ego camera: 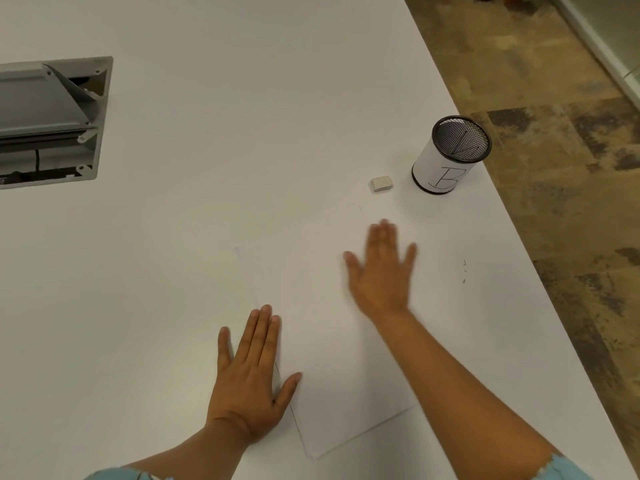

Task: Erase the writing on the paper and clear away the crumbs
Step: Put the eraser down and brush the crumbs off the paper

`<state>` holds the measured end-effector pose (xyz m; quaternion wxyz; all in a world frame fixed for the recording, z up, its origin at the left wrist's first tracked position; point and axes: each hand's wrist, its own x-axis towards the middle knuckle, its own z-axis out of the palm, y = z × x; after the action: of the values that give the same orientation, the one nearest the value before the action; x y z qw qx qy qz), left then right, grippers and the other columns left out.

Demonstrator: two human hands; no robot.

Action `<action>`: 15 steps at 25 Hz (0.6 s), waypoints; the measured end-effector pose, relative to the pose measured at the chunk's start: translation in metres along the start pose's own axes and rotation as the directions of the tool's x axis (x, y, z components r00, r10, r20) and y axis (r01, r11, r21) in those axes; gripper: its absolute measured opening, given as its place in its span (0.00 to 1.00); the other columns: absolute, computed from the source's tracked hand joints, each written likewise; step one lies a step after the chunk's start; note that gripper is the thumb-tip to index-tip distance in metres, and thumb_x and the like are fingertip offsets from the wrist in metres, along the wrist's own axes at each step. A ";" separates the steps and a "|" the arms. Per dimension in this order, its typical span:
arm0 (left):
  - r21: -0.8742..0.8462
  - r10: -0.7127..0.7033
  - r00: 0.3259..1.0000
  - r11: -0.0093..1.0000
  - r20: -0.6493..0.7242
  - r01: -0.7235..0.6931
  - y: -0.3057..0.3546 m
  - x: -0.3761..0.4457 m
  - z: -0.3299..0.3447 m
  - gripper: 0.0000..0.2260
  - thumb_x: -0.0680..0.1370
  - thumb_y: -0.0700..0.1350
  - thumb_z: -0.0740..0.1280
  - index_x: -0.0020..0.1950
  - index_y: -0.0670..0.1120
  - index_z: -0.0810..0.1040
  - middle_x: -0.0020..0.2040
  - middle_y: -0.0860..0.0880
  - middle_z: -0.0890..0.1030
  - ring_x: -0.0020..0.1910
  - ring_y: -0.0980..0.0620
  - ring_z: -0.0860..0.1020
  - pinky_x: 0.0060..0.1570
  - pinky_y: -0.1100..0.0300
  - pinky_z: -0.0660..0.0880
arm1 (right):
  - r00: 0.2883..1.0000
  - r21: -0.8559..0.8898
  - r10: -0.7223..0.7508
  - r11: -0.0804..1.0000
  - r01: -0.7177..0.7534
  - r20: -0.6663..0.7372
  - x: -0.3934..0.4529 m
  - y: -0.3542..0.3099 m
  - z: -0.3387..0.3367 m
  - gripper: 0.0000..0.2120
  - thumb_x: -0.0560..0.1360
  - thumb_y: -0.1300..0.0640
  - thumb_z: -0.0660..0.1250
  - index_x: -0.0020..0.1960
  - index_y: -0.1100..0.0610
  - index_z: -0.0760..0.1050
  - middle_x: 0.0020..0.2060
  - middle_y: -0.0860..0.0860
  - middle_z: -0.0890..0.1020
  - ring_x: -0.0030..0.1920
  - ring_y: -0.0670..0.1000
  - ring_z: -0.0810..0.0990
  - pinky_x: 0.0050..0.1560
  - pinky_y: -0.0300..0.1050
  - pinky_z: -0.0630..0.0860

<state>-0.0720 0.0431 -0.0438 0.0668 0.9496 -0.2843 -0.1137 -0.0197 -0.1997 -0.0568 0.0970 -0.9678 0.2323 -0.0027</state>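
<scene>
While my left hand (247,382) pressed flat on the paper's (332,341) near edge, my right hand (379,271), fingers spread and holding nothing, swept over its far side, apparently brushing crumbs (464,271) away; blur hid contact. Next came sweeping those specks off the table (173,237). The eraser (381,184) lay beside a cup (450,155) marked "B".

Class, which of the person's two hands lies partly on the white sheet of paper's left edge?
The left hand, flat across that edge of the paper; the right hand is blurred farther up.
</scene>
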 end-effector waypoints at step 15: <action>-0.039 -0.045 0.996 0.998 -0.074 0.042 0.000 -0.002 0.004 0.32 0.78 0.62 0.42 0.76 0.44 0.50 0.76 0.44 0.51 0.75 0.50 0.47 0.71 0.45 0.43 | 0.958 0.597 0.282 0.777 -0.199 -0.049 -0.084 0.068 -0.051 0.13 0.78 0.63 0.55 0.60 0.58 0.72 0.57 0.55 0.77 0.59 0.53 0.72 0.58 0.39 0.65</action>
<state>-0.0749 0.0443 -0.0473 0.0927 0.9578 -0.2585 -0.0847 -0.1282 -0.2305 -0.0166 0.3741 -0.8501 0.3480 -0.1273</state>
